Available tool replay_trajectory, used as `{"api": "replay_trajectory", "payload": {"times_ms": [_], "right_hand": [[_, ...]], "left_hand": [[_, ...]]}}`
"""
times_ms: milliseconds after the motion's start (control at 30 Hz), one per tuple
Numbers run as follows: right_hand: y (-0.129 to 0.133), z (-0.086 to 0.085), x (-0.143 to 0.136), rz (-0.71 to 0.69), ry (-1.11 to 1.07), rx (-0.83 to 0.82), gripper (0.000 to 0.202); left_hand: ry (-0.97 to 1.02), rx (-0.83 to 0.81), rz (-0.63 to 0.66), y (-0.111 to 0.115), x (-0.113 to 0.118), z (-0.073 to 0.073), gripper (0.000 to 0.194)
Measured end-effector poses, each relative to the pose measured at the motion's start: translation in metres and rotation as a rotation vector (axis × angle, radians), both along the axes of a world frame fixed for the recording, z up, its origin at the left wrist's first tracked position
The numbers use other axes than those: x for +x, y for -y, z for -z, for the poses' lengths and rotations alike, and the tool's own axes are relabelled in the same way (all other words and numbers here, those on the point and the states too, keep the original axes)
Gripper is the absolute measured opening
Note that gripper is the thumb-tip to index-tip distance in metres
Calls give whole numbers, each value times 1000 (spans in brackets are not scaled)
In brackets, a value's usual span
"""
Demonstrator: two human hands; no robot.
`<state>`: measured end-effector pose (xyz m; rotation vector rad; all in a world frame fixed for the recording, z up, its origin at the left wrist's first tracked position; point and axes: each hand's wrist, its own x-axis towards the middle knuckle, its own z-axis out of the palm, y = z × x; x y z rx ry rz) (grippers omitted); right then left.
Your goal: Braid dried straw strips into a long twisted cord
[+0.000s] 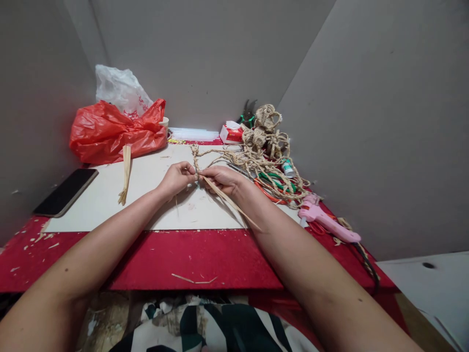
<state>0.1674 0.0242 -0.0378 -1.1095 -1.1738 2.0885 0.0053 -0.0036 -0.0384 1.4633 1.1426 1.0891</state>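
This looks like a small craft corner or home-style handwork booth, hemmed in by plain grey wall panels [366, 122] meeting behind a worktop covered in red cloth [198, 259]. A flat white board [95, 210] serves as the working surface, with pale fibre scraps scattered around it. Craft supplies crowd its right side: twisted tan plant-fibre cord [264, 159], a pink glue gun [330, 222] and green-handled pliers [247, 117]. A black phone [66, 192] and a knotted red plastic bag [113, 132] add an informal, lived-in feel
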Motion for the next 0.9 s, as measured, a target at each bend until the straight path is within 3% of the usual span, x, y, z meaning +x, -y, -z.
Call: {"api": "replay_trajectory", "payload": {"times_ms": [167,300,567,900], "right_hand": [[-3,4,2,-44,-5,38,18],[-4,4,2,-43,-5,31,16],[7,-9,0,-48,132,61,24],[7,-6,0,-74,164,129,33]], "left_hand": [[127,-196,62,0,-2,-6,11],[175,-245,96,-3,-2,-6,16],[61,-59,29,-8,3,3,13],[21,39,16,-9,1,10,16]]}}
